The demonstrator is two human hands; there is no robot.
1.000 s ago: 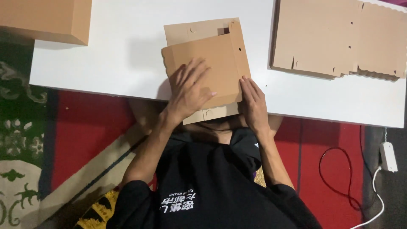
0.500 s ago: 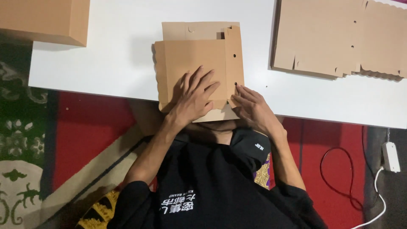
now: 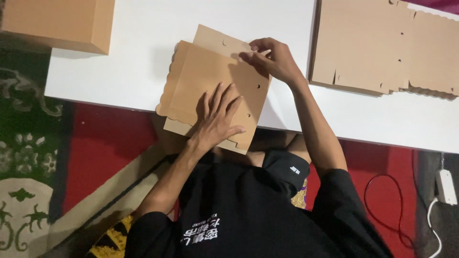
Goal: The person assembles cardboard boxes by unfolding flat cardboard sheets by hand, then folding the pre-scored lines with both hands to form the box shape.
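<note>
Rotated since half a second ago, the flat cardboard box blank [image 3: 215, 91] lies at the white table's [image 3: 143, 52] near edge; left hand [image 3: 217, 119] presses it flat, right hand [image 3: 272, 59] pinches its far corner, steadying the fold.

Folded flat cardboard sheet with scalloped edge [image 3: 210, 86] was plain tan-brown, small punched round holes. Flat white tabletop [image 3: 138, 48] was unpatterned. Assembled cardboard box [image 3: 57, 21] and stack of flat cardboard blanks [image 3: 382, 43] were the same tan. Floor carpet [image 3: 28, 157] was red with green and cream floral pattern. Short-sleeved T-shirt [image 3: 248, 215] was black with white print.
</note>
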